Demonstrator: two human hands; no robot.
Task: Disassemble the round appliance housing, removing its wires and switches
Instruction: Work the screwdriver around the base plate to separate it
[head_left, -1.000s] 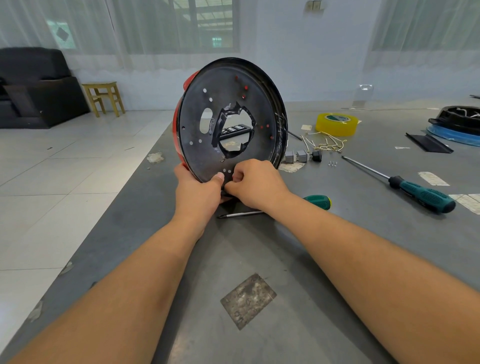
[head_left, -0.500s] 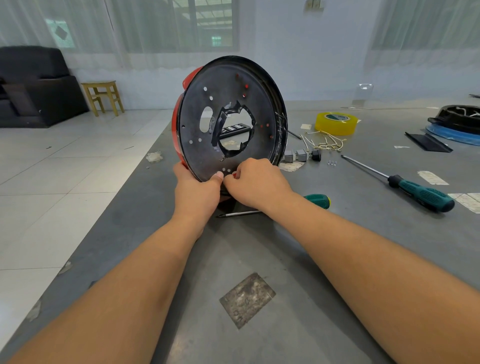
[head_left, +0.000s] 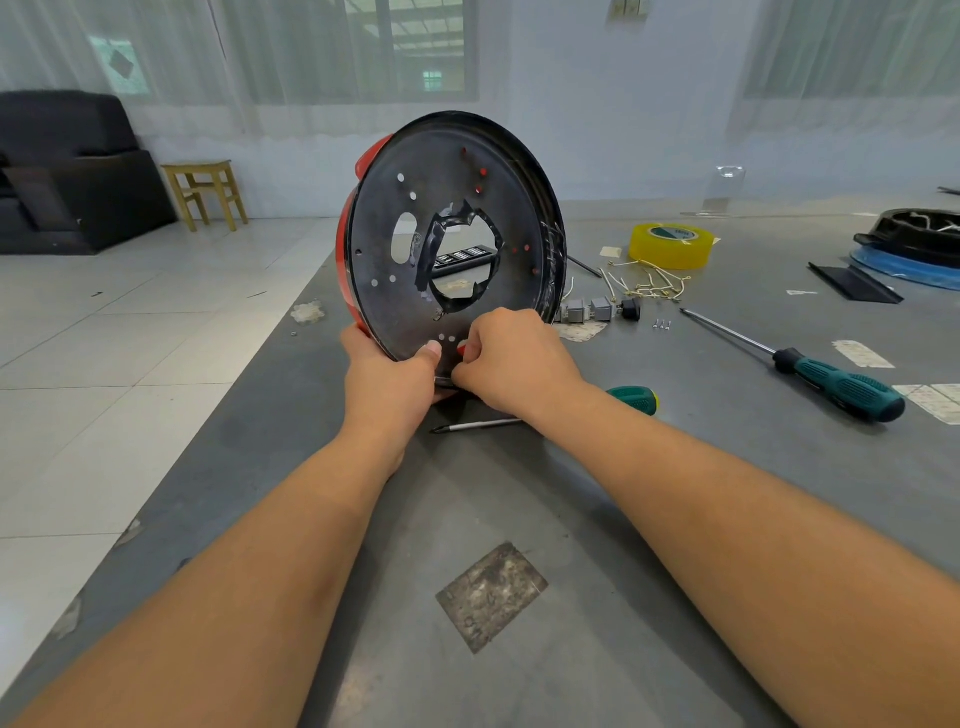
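Head: both hands (head_left: 457, 366) grip upright housing (head_left: 452, 234) btm edge.

Bright window daylight, soft shadows, sharp focus, wide-angle edge distortion.

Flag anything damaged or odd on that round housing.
The round black-and-red appliance housing, held on edge by the left hand and right hand, has a jagged, torn-looking central hole with bent edges, unlike its neat small round holes.
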